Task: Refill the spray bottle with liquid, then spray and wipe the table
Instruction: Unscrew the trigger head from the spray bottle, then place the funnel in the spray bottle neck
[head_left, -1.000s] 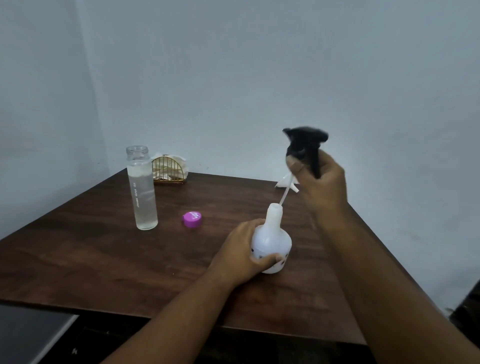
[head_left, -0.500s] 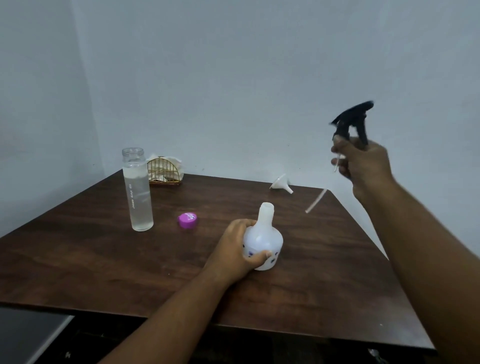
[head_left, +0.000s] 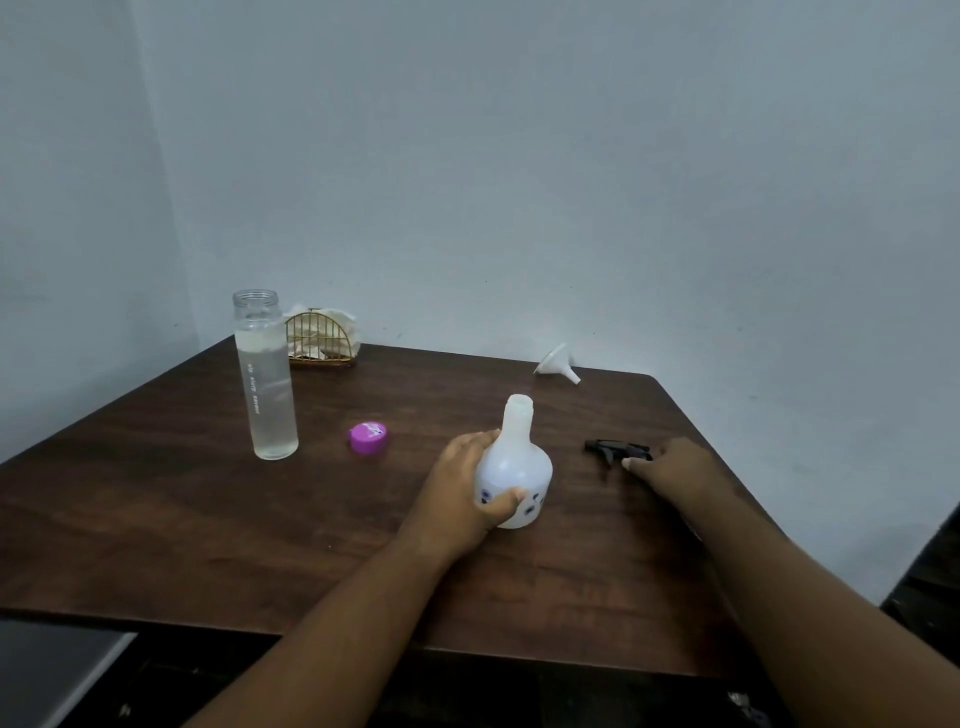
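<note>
White, bulbous spray bottle (head_left: 514, 467) stands uncapped, blue-flecked near its base.

The translucent white plastic spray bottle (head_left: 515, 467) in my left grip (head_left: 462, 499) carries small dark blue spots low on its belly. The black plastic trigger head (head_left: 615, 451) at my right grip (head_left: 670, 470) is plain. The dark brown wooden bench (head_left: 182, 519) shows streaky grain. At centre left sits a bright magenta round cap (head_left: 368, 437) with a pale mark; beside it, a clear glass bottle (head_left: 265, 374) bears white lettering. Upper left, a gold wire holder (head_left: 319, 340); upper right, a white funnel (head_left: 557, 364).
</note>
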